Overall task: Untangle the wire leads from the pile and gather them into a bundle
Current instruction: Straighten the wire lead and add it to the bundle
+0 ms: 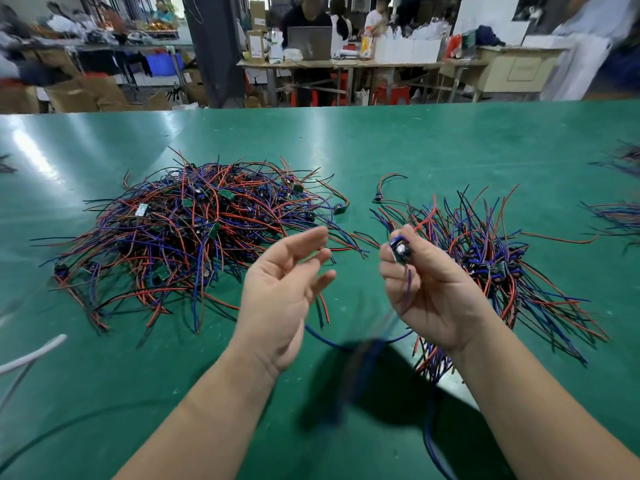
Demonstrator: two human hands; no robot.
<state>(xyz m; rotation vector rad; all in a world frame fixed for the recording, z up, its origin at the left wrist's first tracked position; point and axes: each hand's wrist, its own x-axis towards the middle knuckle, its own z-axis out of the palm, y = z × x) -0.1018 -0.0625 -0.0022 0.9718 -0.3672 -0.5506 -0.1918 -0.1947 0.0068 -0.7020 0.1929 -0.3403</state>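
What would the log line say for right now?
left hand: open, empty | right hand: holds lead | pile: tangled, at left | bundle: at right, on table

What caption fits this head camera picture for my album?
Right hand pinches one wire lead above the green table; open left hand hovers between tangled pile and gathered bundle.
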